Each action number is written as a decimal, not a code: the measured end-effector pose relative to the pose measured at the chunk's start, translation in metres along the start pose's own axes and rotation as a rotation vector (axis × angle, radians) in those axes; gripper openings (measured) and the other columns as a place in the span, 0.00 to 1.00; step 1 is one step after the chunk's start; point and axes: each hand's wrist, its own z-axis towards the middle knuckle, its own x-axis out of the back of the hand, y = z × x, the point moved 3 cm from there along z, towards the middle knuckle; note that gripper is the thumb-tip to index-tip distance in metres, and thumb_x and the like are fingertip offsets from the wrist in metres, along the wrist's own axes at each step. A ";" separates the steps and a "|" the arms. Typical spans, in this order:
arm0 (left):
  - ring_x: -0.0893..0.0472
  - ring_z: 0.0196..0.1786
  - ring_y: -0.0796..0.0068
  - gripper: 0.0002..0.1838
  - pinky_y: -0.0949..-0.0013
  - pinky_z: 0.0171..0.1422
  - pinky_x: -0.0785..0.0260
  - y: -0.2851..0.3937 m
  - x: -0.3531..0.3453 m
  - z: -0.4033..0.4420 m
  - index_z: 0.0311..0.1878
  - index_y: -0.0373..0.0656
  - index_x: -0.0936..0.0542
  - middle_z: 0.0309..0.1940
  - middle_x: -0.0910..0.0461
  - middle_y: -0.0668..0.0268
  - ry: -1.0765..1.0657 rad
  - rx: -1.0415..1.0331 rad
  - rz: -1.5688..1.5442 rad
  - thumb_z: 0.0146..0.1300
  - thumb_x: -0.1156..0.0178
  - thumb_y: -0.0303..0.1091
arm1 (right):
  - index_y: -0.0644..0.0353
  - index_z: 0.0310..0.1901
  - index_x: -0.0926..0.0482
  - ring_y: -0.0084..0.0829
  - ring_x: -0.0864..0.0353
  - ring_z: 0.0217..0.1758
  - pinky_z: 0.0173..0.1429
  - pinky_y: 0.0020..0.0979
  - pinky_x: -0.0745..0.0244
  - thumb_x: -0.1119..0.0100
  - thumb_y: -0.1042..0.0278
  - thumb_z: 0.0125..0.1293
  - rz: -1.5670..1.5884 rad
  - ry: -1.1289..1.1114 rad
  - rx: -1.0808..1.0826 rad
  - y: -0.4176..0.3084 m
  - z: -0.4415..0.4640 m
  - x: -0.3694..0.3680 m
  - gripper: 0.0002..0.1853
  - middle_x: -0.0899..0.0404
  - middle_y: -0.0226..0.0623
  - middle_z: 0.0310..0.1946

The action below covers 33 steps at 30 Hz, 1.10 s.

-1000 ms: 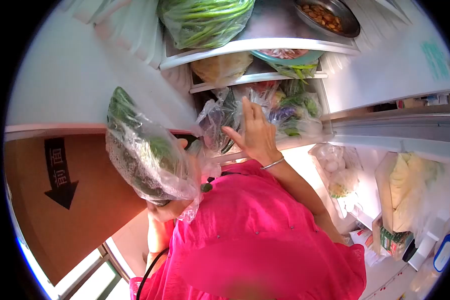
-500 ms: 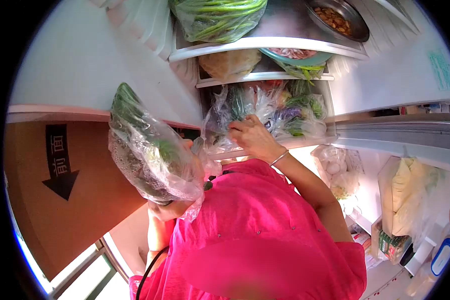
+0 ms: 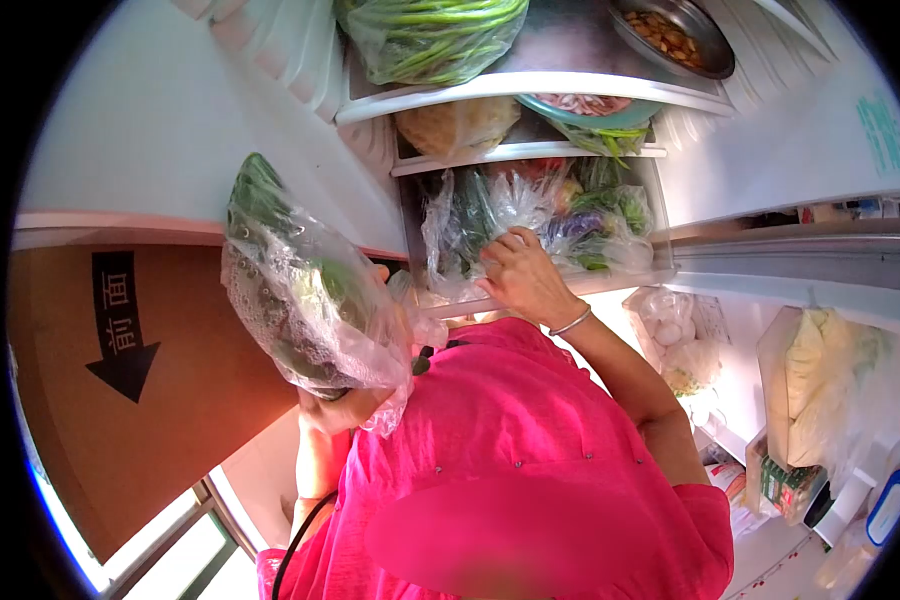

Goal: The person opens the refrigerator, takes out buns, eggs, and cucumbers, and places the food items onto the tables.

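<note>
My left hand (image 3: 345, 408) grips a clear plastic bag of green vegetables (image 3: 305, 290) at its lower end, and the bag leans up to the left in front of my chest. Part of this hand is hidden by the plastic. With bent fingers, my right hand (image 3: 520, 270) touches the clear bags (image 3: 478, 215) in the open fridge drawer (image 3: 560, 287). Dark green vegetables show through those bags on the left, and purple and leafy ones (image 3: 610, 220) lie on the right.
Above the drawer, shelves hold bagged green stalks (image 3: 435, 40), a metal bowl (image 3: 675, 40) and a teal bowl (image 3: 595, 110). The open door (image 3: 740, 280) on the right carries bagged eggs (image 3: 665, 325) and a yellow package (image 3: 810, 385). A cardboard box (image 3: 190, 440) stands left.
My right hand has gone from fingers spread above the drawer to fingers bent on the bags. Those bags have shifted and flattened. My left hand still grips its bag, which has moved slightly.
</note>
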 end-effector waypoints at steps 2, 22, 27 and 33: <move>0.22 0.50 0.66 0.41 0.65 0.53 0.29 0.000 -0.001 0.000 0.65 0.36 0.34 0.49 0.23 0.58 0.016 0.004 0.007 0.42 0.31 0.24 | 0.63 0.33 0.19 0.42 0.27 0.55 0.62 0.42 0.35 0.36 0.60 0.57 0.066 0.120 -0.023 0.003 0.000 0.003 0.12 0.23 0.42 0.49; 0.20 0.50 0.66 0.34 0.65 0.54 0.26 0.021 -0.027 0.024 0.59 0.35 0.28 0.49 0.21 0.58 0.200 0.343 -0.292 0.44 0.28 0.20 | 0.64 0.45 0.22 0.42 0.24 0.51 0.58 0.38 0.29 0.46 0.70 0.56 0.065 0.101 0.097 -0.008 0.006 -0.006 0.15 0.23 0.40 0.52; 0.21 0.51 0.64 0.35 0.63 0.55 0.26 0.037 -0.040 0.024 0.60 0.32 0.30 0.51 0.22 0.56 0.247 0.237 -0.369 0.44 0.30 0.17 | 0.66 0.35 0.23 0.48 0.20 0.37 0.39 0.43 0.26 0.39 0.62 0.59 0.143 0.091 -0.203 0.010 -0.001 -0.006 0.13 0.22 0.45 0.42; 0.19 0.48 0.64 0.29 0.63 0.53 0.25 0.017 -0.025 0.010 0.55 0.31 0.26 0.47 0.20 0.57 0.200 0.247 -0.102 0.46 0.31 0.15 | 0.62 0.32 0.24 0.49 0.20 0.33 0.37 0.45 0.26 0.36 0.57 0.58 0.177 0.101 -0.285 0.016 0.006 -0.014 0.15 0.22 0.46 0.28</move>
